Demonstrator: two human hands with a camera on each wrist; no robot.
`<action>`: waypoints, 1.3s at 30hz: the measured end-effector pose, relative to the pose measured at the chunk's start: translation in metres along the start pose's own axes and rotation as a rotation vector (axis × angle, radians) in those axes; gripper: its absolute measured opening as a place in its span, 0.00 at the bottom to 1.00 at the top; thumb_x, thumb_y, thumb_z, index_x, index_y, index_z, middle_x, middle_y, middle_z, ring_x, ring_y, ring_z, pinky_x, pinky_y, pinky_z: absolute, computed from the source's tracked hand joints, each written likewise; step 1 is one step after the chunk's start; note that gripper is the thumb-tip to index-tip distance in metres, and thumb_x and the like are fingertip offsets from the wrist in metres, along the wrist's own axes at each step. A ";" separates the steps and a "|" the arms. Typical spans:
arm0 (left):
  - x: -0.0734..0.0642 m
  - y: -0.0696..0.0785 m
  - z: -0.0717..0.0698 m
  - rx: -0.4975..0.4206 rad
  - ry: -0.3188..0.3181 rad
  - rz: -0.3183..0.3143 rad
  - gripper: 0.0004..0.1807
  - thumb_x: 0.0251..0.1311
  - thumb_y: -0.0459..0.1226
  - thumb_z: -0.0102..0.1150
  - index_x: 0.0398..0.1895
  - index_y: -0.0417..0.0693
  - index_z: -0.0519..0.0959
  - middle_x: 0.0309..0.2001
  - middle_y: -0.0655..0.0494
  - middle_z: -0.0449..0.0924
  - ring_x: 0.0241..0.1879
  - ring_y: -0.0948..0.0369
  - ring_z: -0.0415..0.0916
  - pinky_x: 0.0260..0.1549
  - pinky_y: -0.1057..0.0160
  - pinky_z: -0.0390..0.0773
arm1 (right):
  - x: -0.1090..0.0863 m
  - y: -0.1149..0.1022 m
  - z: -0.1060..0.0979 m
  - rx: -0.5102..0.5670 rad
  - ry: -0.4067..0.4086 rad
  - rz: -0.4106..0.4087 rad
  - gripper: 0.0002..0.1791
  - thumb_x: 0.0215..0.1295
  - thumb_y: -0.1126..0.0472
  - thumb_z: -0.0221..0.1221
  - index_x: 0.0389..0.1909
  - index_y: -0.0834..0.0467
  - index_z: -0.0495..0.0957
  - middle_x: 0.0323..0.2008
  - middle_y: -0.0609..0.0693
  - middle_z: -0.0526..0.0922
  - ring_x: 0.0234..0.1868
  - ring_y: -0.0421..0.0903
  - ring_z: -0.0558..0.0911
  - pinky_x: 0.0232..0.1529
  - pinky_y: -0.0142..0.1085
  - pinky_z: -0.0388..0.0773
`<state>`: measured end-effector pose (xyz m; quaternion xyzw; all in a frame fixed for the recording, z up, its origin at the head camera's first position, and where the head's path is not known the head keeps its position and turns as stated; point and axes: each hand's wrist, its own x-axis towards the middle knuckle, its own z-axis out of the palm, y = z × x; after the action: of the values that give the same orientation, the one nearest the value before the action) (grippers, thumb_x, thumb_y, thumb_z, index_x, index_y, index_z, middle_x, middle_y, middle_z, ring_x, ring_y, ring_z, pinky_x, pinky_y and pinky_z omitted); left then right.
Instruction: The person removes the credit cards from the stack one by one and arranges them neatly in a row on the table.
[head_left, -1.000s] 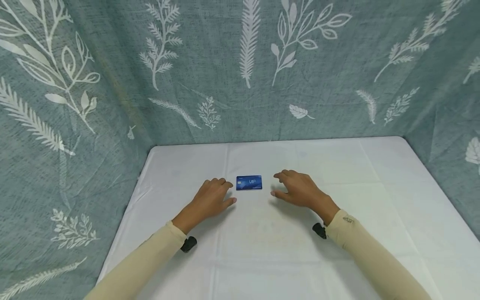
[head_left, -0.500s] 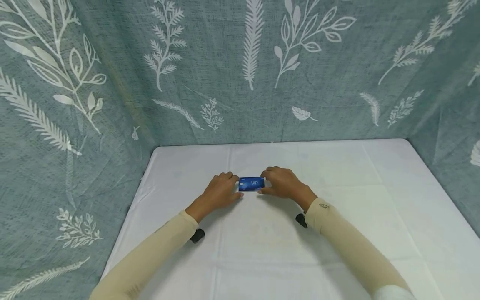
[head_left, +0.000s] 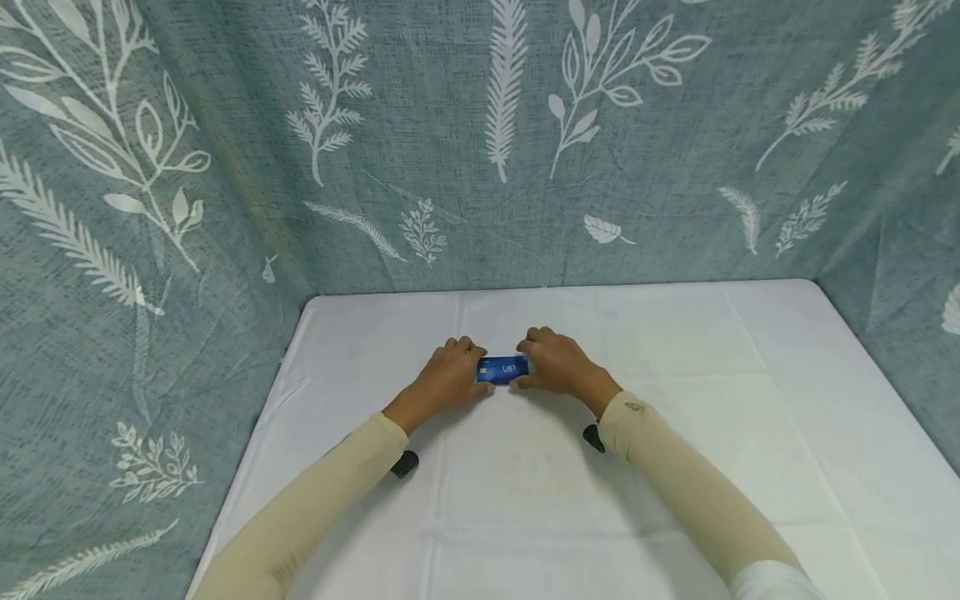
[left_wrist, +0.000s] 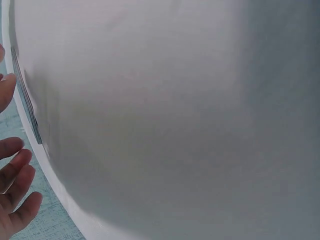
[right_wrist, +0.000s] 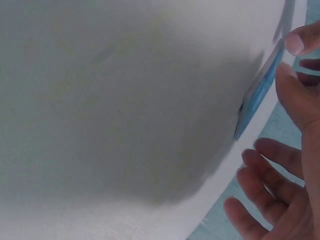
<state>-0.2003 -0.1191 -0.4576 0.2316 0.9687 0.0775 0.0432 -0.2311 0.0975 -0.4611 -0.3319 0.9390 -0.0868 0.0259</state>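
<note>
A blue VIP card (head_left: pixel 504 368) with a small chip mark lies level or nearly so between both hands in the head view. My left hand (head_left: pixel 450 373) grips its left end, thumb at the near edge and fingers at the far edge. On the right end, my right hand (head_left: pixel 558 363) holds it the same way, covering that corner. From the left wrist, the card (left_wrist: pixel 26 97) shows edge-on with layered lines. The right wrist view shows the card (right_wrist: pixel 260 95) slanted beside the thumb. Whether it touches the table cannot be told.
A white cloth covers the table (head_left: pixel 525 500). Its back edge meets a green-grey curtain (head_left: pixel 450 167) with white leaf prints, which also hangs at both sides. A small black device sits under each wrist (head_left: pixel 405 463).
Both hands have come in from either side of the card and taken hold of its ends. Over the last half second they have drawn slightly closer together.
</note>
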 end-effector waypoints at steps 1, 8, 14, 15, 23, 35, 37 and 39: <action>0.001 0.000 0.000 -0.008 -0.006 0.003 0.36 0.61 0.52 0.68 0.65 0.38 0.74 0.57 0.42 0.75 0.54 0.48 0.71 0.52 0.48 0.74 | 0.001 0.000 0.001 -0.003 -0.003 0.000 0.37 0.56 0.38 0.70 0.57 0.62 0.81 0.50 0.56 0.81 0.48 0.50 0.80 0.47 0.43 0.81; 0.008 -0.003 0.004 -0.030 -0.031 0.023 0.37 0.61 0.52 0.68 0.65 0.37 0.73 0.57 0.41 0.73 0.54 0.47 0.70 0.53 0.47 0.73 | 0.005 0.001 0.006 -0.018 -0.007 -0.015 0.38 0.56 0.36 0.69 0.55 0.62 0.82 0.49 0.56 0.82 0.45 0.49 0.80 0.45 0.42 0.80; 0.010 -0.004 0.009 -0.029 -0.045 0.031 0.37 0.62 0.53 0.67 0.65 0.37 0.73 0.57 0.41 0.73 0.53 0.48 0.69 0.53 0.48 0.73 | 0.004 0.002 0.008 -0.009 0.000 -0.018 0.38 0.55 0.35 0.69 0.53 0.62 0.83 0.48 0.55 0.82 0.44 0.49 0.79 0.44 0.42 0.80; 0.010 -0.004 0.010 -0.025 -0.047 0.033 0.37 0.62 0.53 0.66 0.65 0.37 0.73 0.57 0.41 0.73 0.53 0.48 0.69 0.53 0.48 0.73 | 0.004 0.002 0.008 -0.011 0.003 -0.017 0.37 0.55 0.35 0.69 0.53 0.62 0.83 0.47 0.55 0.82 0.44 0.49 0.80 0.44 0.42 0.80; 0.011 -0.003 0.010 -0.028 -0.043 0.031 0.34 0.64 0.52 0.65 0.65 0.37 0.74 0.57 0.41 0.73 0.52 0.49 0.68 0.52 0.48 0.73 | 0.004 0.004 0.010 -0.025 0.003 -0.027 0.35 0.57 0.36 0.69 0.51 0.62 0.84 0.45 0.55 0.82 0.42 0.48 0.79 0.42 0.42 0.80; 0.016 -0.002 0.010 -0.048 -0.069 0.042 0.32 0.65 0.50 0.64 0.64 0.39 0.74 0.55 0.42 0.72 0.53 0.49 0.68 0.53 0.49 0.72 | 0.005 0.005 0.012 0.003 -0.003 -0.020 0.32 0.58 0.39 0.70 0.51 0.62 0.84 0.46 0.55 0.81 0.44 0.49 0.79 0.44 0.43 0.79; 0.016 -0.002 0.009 -0.051 -0.071 0.049 0.31 0.65 0.50 0.64 0.64 0.39 0.74 0.55 0.42 0.72 0.53 0.49 0.68 0.53 0.49 0.72 | 0.005 0.006 0.012 0.018 0.005 -0.026 0.31 0.57 0.40 0.70 0.50 0.62 0.84 0.45 0.55 0.81 0.43 0.49 0.79 0.44 0.43 0.79; 0.017 -0.003 0.010 -0.049 -0.071 0.058 0.30 0.65 0.50 0.64 0.63 0.40 0.74 0.54 0.42 0.72 0.52 0.49 0.68 0.52 0.49 0.72 | 0.005 0.006 0.011 0.033 0.009 -0.031 0.31 0.57 0.41 0.71 0.49 0.63 0.83 0.44 0.55 0.81 0.42 0.48 0.79 0.44 0.43 0.79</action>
<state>-0.2159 -0.1126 -0.4684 0.2610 0.9573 0.0943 0.0809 -0.2378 0.0974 -0.4733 -0.3454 0.9323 -0.1043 0.0261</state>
